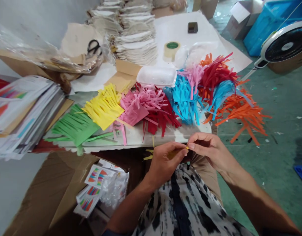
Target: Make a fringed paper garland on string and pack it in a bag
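Just in front of my body, my left hand (167, 160) is closed around a piece of yellow fringed paper (149, 157). Its loose strips stick out behind the hand, and most of it is hidden by the fingers. My right hand (206, 147) pinches at the small yellow tip that shows between the two hands. On the table edge beyond lie fringed paper bundles: green (75, 126), yellow (105, 106), pink (138, 109), dark red (163, 114), blue (185, 101) and orange (249, 111). Some of them overlap.
Behind the fringes are a white plastic tray (156, 76), a tape roll (172, 50) and stacked paper bundles (136, 46). Scissors (94, 47) lie at the back left, printed cards (30, 114) at the left. A fan (287, 44) stands right; an open carton (64, 193) sits below.
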A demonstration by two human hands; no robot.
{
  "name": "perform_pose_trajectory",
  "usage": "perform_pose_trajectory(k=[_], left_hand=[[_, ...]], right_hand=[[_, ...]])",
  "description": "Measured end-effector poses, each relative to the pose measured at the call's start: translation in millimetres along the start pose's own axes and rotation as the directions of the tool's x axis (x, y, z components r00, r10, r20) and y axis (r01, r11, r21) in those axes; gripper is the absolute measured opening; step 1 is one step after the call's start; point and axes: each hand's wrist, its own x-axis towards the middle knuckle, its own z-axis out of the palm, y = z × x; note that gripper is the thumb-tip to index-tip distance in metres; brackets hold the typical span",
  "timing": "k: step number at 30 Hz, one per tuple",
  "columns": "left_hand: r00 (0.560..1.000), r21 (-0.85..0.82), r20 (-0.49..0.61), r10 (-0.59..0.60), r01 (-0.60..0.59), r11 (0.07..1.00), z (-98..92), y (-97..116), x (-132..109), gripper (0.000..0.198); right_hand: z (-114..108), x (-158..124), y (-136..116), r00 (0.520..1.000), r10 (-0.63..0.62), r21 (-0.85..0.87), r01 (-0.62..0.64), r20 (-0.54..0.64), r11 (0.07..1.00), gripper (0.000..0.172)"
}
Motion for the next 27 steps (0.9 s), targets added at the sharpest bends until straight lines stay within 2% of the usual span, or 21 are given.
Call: perform_pose_trajectory(k=[2, 4, 5, 6, 9, 11, 13, 15, 16, 17, 18, 19, 20, 21, 22, 23, 24, 25, 27], left_hand=[[1.000, 0.003, 0.000, -0.030, 0.030, 1.000, -3.1, -1, 0, 0.018], [0.998, -0.010, -0.012, -0.067, 0.067, 0.998, -5.8, -1, 0, 0.021], [0.996, -0.023, -0.018, -0.082, 0.081, 0.996, -6.7, 0, 0, 0.022], [0.995, -0.038, -0.025, -0.093, 0.092, 0.995, -7.2, 1, 1, 0.024], [0.995, -0.060, -0.022, -0.097, 0.095, 0.994, -5.8, 4, 3, 0.027], [0.996, -0.050, 0.000, -0.093, 0.093, 0.994, -3.8, 4, 5, 0.029], [0.994, -0.013, 0.009, -0.105, 0.105, 0.994, -2.9, 0, 7, 0.032], [0.991, 0.026, -0.010, -0.130, 0.130, 0.991, -4.5, -6, 9, 0.035], [0.989, 0.035, -0.028, -0.145, 0.146, 0.989, -6.3, -10, 9, 0.034], [0.987, 0.034, -0.043, -0.156, 0.158, 0.987, -8.7, -13, 10, 0.031], [0.985, 0.026, -0.054, -0.164, 0.165, 0.986, -11.4, -16, 9, 0.028], [0.984, 0.018, -0.060, -0.167, 0.168, 0.986, -14.3, -18, 9, 0.025], [0.985, 0.013, -0.059, -0.165, 0.166, 0.986, -17.2, -18, 8, 0.024], [0.986, 0.016, -0.052, -0.156, 0.157, 0.987, -20.0, -18, 7, 0.022], [0.989, 0.022, -0.041, -0.144, 0.145, 0.989, -22.6, -17, 5, 0.020], [0.991, 0.028, -0.029, -0.129, 0.130, 0.991, -25.2, -15, 3, 0.018], [0.993, 0.032, -0.017, -0.113, 0.114, 0.993, -27.9, -13, 1, 0.017], [0.995, 0.036, -0.007, -0.096, 0.096, 0.995, -31.0, -11, -1, 0.017], [0.998, 0.051, 0.000, -0.068, 0.068, 0.996, -39.0, -8, -6, 0.016]], right_hand=[[-2, -2, -4, 0.990, -0.094, -0.077, 0.086, -0.109, 0.993, 0.021], [-3, -2, -9, 0.943, -0.252, -0.170, 0.218, -0.216, 0.961, 0.018], [-3, -1, -11, 0.922, -0.311, -0.202, 0.267, -0.230, 0.942, 0.016], [-2, 0, -13, 0.916, -0.340, -0.218, 0.295, -0.214, 0.930, 0.017], [4, 3, -14, 0.948, -0.311, -0.250, 0.287, -0.062, 0.925, 0.032], [6, 5, -15, 0.956, -0.293, -0.297, 0.284, 0.016, 0.912, 0.021], [2, 9, -19, 0.952, -0.305, -0.324, 0.292, 0.011, 0.900, 0.028], [-8, 20, -32, 0.930, -0.353, -0.314, 0.306, -0.104, 0.899, 0.026], [-16, 28, -41, 0.888, -0.413, -0.322, 0.338, -0.203, 0.884, 0.021], [-25, 39, -53, 0.802, -0.510, -0.366, 0.394, -0.311, 0.843, 0.021], [-35, 52, -65, 0.646, -0.654, -0.471, 0.470, -0.392, 0.747, 0.023], [-45, 67, -77, 0.460, -0.795, -0.623, 0.501, -0.396, 0.600, 0.026], [-54, 83, -88, 0.292, -0.904, -0.770, 0.478, -0.314, 0.422, 0.027], [-63, 99, -97, 0.193, -0.970, -0.886, 0.408, -0.150, 0.219, 0.029], [-71, 115, -104, 0.167, -0.986, -0.942, 0.332, 0.012, 0.045, 0.031], [-78, 131, -108, 0.199, -0.972, -0.961, 0.268, 0.125, -0.069, 0.034], [-83, 145, -108, 0.260, -0.944, -0.965, 0.215, 0.206, -0.151, 0.036], [-87, 158, -105, 0.342, -0.909, -0.968, 0.156, 0.240, -0.197, 0.037], [-91, 178, -94, 0.520, -0.822, -0.968, 0.042, 0.232, -0.247, 0.039]])
